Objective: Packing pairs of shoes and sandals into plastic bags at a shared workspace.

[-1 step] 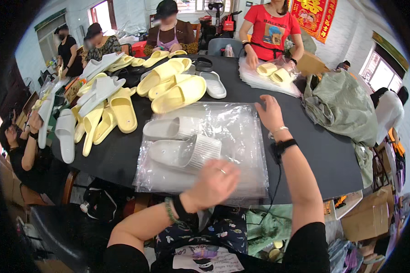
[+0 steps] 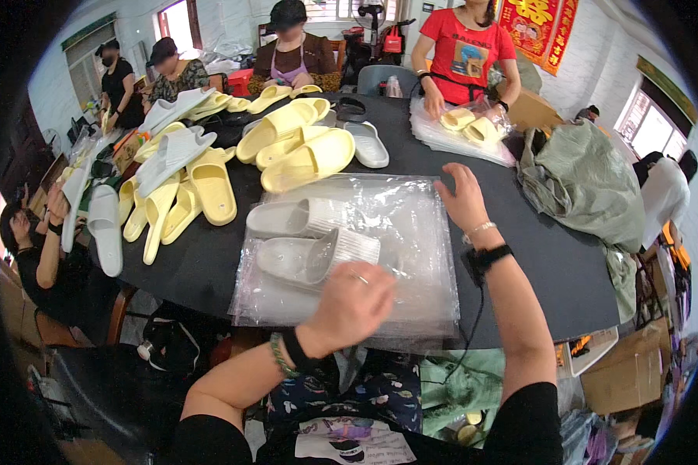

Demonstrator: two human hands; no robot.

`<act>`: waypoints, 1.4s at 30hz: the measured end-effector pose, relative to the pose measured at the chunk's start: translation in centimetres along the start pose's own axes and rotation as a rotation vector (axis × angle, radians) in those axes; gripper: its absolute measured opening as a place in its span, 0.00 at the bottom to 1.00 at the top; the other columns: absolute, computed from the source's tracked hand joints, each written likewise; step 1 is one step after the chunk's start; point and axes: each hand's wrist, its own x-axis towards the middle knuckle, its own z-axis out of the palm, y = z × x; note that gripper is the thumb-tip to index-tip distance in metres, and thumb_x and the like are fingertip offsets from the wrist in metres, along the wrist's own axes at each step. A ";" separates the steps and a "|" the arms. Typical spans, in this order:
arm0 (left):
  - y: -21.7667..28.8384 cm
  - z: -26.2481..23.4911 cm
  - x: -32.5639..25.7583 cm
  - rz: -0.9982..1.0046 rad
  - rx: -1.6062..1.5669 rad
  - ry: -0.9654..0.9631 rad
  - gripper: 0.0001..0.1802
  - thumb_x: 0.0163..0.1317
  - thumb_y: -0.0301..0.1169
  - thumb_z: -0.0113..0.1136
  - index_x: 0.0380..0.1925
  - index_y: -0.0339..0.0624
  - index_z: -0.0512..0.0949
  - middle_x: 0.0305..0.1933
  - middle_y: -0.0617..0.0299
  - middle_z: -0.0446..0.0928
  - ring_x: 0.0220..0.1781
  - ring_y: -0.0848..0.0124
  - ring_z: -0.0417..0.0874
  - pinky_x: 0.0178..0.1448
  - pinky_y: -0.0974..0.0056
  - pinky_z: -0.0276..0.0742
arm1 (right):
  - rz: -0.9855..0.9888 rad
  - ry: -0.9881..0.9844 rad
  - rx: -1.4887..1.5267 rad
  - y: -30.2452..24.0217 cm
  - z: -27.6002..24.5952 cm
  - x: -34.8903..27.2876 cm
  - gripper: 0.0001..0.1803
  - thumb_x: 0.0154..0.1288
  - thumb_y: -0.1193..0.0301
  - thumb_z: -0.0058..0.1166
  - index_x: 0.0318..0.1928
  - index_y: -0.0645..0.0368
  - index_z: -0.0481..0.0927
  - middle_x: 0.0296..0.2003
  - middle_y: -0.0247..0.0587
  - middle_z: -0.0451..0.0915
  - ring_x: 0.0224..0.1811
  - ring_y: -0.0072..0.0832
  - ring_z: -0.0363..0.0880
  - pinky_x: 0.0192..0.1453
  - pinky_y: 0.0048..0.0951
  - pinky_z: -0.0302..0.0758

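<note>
Two light grey slide slippers lie side by side in a clear plastic bag on a stack of clear bags (image 2: 423, 287) before me. Their toes point left; the far slipper (image 2: 275, 220) and the near slipper (image 2: 287, 260) show ribbed straps. Over the near edge of the near slipper hovers or rests my left hand (image 2: 355, 304), its fingers curled and closed, slightly blurred. What its fingertips hold, if anything, is hidden. At the stack's far right corner, my right hand (image 2: 465, 198) is open with fingers apart, thumb close to the plastic.
Yellow slippers (image 2: 310, 159) and grey slippers (image 2: 105, 229) are heaped at the left and centre of the dark table (image 2: 535, 271). Across it, a person in red (image 2: 467, 58) handles bagged yellow slippers (image 2: 473, 124). A green-grey sack (image 2: 578, 174) covers the right edge; other people sit behind.
My left hand has shifted slightly left and its fingers are more curled over the near slipper. My right hand stays by the corner of the bags.
</note>
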 end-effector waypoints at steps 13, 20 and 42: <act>-15.4 -6.0 -5.1 -0.958 -0.135 -0.168 0.29 0.71 0.45 0.54 0.62 0.33 0.67 0.41 0.53 0.80 0.40 0.68 0.81 0.46 0.63 0.77 | 0.068 -1.164 -0.279 -4.7 -1.4 -10.7 0.82 0.37 0.28 0.66 0.75 0.66 0.30 0.76 0.60 0.30 0.80 0.53 0.25 0.79 0.54 0.40; -14.0 -9.2 -2.4 -1.232 -1.045 -0.144 0.22 0.74 0.39 0.49 0.60 0.37 0.69 0.41 0.49 0.81 0.34 0.66 0.85 0.40 0.67 0.79 | 0.077 -1.185 -0.326 -4.1 -1.2 -10.6 0.83 0.36 0.28 0.66 0.76 0.62 0.29 0.77 0.57 0.29 0.80 0.48 0.24 0.80 0.51 0.36; -23.2 2.4 0.2 0.148 -0.123 -0.696 0.30 0.58 0.53 0.62 0.43 0.32 0.80 0.56 0.39 0.74 0.59 0.42 0.72 0.61 0.52 0.70 | 0.118 -1.197 -0.334 -5.0 -0.6 -10.7 0.81 0.37 0.30 0.66 0.76 0.61 0.29 0.77 0.53 0.26 0.80 0.46 0.21 0.80 0.51 0.31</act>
